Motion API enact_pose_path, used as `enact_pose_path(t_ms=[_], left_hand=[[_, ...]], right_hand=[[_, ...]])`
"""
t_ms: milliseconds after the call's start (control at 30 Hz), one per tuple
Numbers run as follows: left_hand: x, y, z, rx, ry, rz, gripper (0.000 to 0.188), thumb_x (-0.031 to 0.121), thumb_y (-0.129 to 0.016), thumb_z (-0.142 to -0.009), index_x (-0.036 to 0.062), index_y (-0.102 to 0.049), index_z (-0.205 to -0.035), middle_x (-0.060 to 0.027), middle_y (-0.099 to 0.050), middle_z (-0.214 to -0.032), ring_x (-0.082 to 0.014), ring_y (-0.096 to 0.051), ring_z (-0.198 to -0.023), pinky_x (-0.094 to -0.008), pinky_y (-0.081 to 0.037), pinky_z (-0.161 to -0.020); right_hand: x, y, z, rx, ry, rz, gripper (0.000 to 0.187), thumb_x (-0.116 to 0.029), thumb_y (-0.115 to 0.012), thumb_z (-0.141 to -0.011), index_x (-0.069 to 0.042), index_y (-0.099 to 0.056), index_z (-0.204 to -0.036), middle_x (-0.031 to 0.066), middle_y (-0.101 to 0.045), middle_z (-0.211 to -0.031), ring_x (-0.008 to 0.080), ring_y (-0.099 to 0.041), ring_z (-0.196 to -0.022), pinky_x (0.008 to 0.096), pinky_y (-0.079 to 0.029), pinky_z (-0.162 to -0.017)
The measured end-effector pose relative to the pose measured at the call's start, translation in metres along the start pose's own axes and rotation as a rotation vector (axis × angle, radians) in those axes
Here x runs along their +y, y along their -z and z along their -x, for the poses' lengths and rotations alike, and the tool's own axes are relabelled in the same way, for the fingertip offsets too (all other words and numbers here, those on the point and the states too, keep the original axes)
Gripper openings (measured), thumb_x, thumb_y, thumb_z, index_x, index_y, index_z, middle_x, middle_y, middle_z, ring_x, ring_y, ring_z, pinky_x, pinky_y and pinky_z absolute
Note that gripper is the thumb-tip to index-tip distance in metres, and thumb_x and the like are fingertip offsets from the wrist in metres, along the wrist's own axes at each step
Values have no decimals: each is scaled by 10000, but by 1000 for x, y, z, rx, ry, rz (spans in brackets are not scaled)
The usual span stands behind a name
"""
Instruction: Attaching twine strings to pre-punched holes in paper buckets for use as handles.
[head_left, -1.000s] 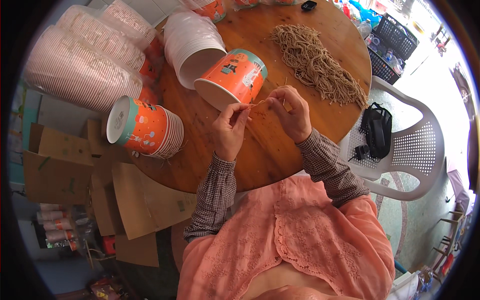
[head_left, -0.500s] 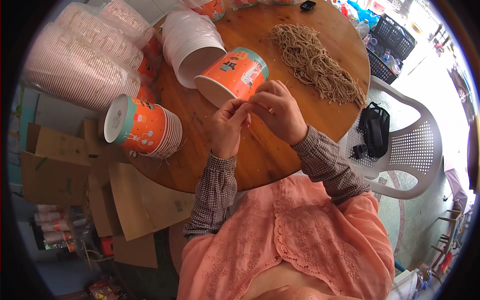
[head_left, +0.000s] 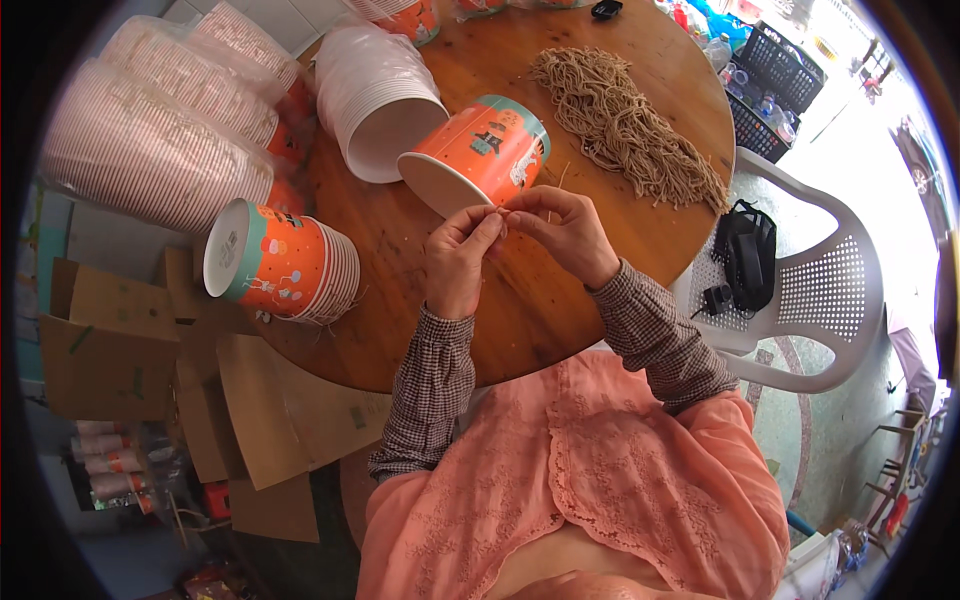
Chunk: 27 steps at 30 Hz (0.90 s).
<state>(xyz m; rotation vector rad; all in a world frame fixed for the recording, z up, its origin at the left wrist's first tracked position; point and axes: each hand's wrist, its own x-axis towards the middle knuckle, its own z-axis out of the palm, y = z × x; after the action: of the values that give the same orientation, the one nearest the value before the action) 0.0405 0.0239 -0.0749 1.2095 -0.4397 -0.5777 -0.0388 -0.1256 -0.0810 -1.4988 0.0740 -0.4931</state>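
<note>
My left hand and my right hand meet fingertip to fingertip above the round wooden table, pinching a thin tan string between them. Just beyond the fingers lies an orange and teal paper bucket on its side, mouth toward the left. A pile of tan strings is spread on the table to the far right of the hands.
A stack of orange buckets lies on its side at the table's left edge. A white nested stack lies behind it, and wrapped bucket stacks at far left. A white plastic chair holds a black bag. Cardboard pieces lie on the floor.
My hands have drawn closer together, and the right hand has moved left toward the left one, so the stretch of string between them has shortened.
</note>
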Motion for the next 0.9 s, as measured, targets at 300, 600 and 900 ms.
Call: enact_pose_path(t_ms=[300,600,900], left_hand=[[0,-16,3,47,-125,-54,86,56,-596,-940,1,-634,-994,-17,-644,-892,-69,-593,-761,-211,-505,-698],[-3,-20,6,90,-260,-247,84,12,-610,-922,-10,-625,-1002,-55,-664,-884,-94,-638,-733,-216,-538,-658],[4,-27,10,106,-553,-696,88,-23,-624,-891,-29,-647,-976,-86,-652,-858,-118,-666,-717,-233,-536,-634]], right_hand=[[-5,-3,10,121,282,458,146,-130,-717,-786,-33,-632,-856,86,-630,-827,250,-592,-828,350,-477,-773],[-6,-1,11,155,478,604,122,-109,-704,-772,-73,-611,-842,67,-623,-853,270,-574,-895,377,-444,-842],[-12,3,10,139,526,718,130,-86,-709,-790,-48,-621,-877,74,-634,-876,272,-587,-887,372,-457,-833]])
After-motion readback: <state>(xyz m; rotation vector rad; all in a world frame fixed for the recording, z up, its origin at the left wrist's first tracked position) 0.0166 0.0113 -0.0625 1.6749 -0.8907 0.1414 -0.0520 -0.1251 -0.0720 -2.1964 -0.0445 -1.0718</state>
